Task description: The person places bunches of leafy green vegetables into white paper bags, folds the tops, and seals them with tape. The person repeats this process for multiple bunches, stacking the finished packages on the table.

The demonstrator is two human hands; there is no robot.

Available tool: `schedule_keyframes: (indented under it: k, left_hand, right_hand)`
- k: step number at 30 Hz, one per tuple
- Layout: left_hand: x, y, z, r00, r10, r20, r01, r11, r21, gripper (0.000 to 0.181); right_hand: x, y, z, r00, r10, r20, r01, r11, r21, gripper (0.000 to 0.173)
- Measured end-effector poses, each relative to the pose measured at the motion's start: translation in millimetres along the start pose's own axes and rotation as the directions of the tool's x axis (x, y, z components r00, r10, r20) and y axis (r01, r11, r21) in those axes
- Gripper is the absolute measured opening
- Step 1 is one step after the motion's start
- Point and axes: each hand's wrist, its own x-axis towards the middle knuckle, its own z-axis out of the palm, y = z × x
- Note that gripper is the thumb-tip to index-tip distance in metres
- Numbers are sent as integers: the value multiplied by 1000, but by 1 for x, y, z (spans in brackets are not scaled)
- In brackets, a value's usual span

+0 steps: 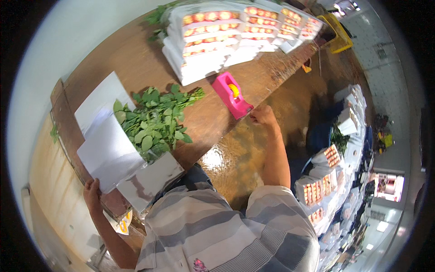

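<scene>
My left hand [92, 193] holds the lower left edge of a white corrugated cardboard sheet [107, 149], which lies around the leafy end of a bunch of green-leaved stems [149, 122]. Another white sheet [102, 98] lies beyond it on the wooden table [200, 125]. My right hand [263, 115] is at the table's edge, fingers curled, at the front end of a pink tape dispenser [228, 93] with a yellow-cored roll. Whether it grips tape there is too small to tell.
Stacked white-wrapped bundles with red and yellow heads [210, 30] stand at the table's far part. A stack of pale sheets [153, 180] lies near my waist. A yellow crate [340, 37] is beyond the table. More wrapped bundles [312, 192] stand to my right, across a wet floor [234, 163].
</scene>
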Motion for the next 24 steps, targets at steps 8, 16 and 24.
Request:
schedule_keyframes:
  k: [8, 16, 24]
  left_hand:
    - [-11, 7, 5, 996, -82, -45, 81, 997, -15, 33]
    - [-24, 23, 19, 993, -112, -46, 104, 985, -138, 42]
    - [-27, 20, 21, 994, -2, -113, -14, 990, -142, 38]
  right_hand:
    - [3, 57, 5, 940, -339, -36, 173, 565, -807, 18]
    - [-108, -53, 103, 878, -125, 462, 267, 930, -254, 14]
    - [-163, -248, 251, 423, -611, 669, 865, 492, -97, 26]
